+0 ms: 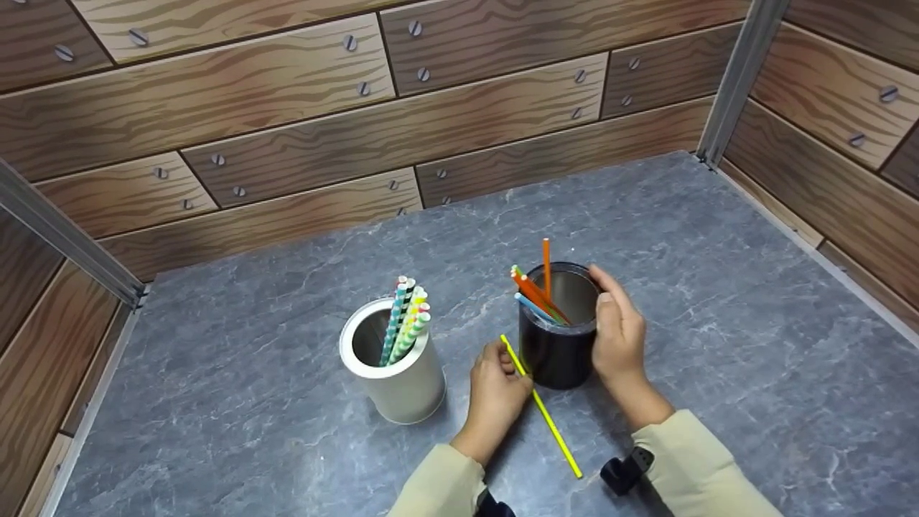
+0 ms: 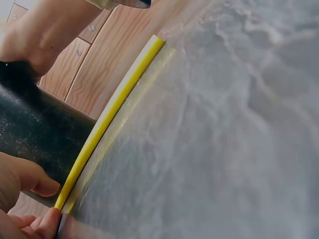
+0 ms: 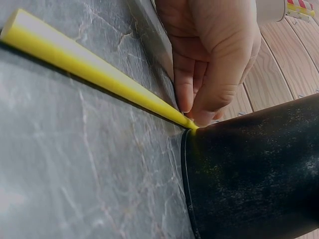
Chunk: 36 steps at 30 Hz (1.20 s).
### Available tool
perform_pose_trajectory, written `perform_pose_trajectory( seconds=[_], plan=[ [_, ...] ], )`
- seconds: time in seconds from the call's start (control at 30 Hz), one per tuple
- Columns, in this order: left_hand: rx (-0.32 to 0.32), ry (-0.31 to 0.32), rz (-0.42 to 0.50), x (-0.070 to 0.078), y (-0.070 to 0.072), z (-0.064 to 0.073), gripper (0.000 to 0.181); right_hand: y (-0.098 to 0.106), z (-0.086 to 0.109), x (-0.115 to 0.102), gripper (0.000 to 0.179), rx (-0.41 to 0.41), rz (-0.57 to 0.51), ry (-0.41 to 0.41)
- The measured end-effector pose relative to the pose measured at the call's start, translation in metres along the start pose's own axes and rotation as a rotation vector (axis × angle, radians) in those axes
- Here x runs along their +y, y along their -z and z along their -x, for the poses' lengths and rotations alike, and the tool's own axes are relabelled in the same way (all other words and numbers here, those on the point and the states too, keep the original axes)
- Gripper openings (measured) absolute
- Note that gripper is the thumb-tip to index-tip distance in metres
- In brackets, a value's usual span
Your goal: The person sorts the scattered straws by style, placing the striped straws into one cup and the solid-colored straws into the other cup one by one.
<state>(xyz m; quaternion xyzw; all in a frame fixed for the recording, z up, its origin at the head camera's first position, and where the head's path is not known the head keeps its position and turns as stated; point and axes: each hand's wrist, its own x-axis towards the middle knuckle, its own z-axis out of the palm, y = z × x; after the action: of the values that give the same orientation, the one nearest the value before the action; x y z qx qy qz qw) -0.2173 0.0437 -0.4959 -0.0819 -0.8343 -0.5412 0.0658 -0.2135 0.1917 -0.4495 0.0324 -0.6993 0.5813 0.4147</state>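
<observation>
My right hand (image 1: 621,337) grips the far right side of a black cup (image 1: 556,359), fingers at its rim. Orange straws (image 1: 531,293) and a blue straw (image 1: 535,307) lean inside that cup toward its left. Low beside the cup's base, my left hand (image 1: 499,384) pinches a plain yellow straw (image 1: 554,427) between thumb and fingers. The yellow straw (image 2: 112,112) lies along the tabletop in the left wrist view, its long end pointing away from the fingers. In the right wrist view, the left fingertips (image 3: 202,117) meet the straw right by the black cup's bottom edge.
A white cup (image 1: 409,395) stands to the left, holding several striped and patterned paper straws (image 1: 407,319). The grey marbled tabletop (image 1: 237,402) is bordered by wood-patterned walls (image 1: 287,93) at the back and sides, with metal posts (image 1: 739,79) at the corners.
</observation>
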Motion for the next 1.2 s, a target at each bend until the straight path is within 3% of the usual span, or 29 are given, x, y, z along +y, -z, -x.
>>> perform_pose_trajectory(
  seconds=[0.23,0.43,0.67,0.83,0.97,1.2],
  plan=[
    [-0.046,0.002,-0.075,0.001,-0.001,-0.002,0.042,0.0,0.0,0.002,0.035,0.011,0.004,0.012],
    [-0.064,-0.041,-0.198,0.002,0.005,-0.006,0.031,-0.001,0.001,-0.001,0.034,0.003,0.0,-0.007],
    [-0.128,-0.018,-0.287,0.006,0.011,-0.01,0.024,0.0,0.0,0.0,0.034,0.005,0.02,0.007],
    [-0.126,-0.036,-0.357,0.008,0.01,-0.011,0.025,-0.001,0.0,0.001,0.035,-0.002,0.024,0.01],
    [-0.13,-0.025,-0.345,0.009,0.009,-0.012,0.031,-0.001,0.0,0.002,0.035,-0.006,0.017,0.019],
    [-0.139,0.056,-0.242,0.009,0.013,-0.016,0.028,-0.001,0.0,0.002,0.034,-0.004,0.0,0.027]
  ],
)
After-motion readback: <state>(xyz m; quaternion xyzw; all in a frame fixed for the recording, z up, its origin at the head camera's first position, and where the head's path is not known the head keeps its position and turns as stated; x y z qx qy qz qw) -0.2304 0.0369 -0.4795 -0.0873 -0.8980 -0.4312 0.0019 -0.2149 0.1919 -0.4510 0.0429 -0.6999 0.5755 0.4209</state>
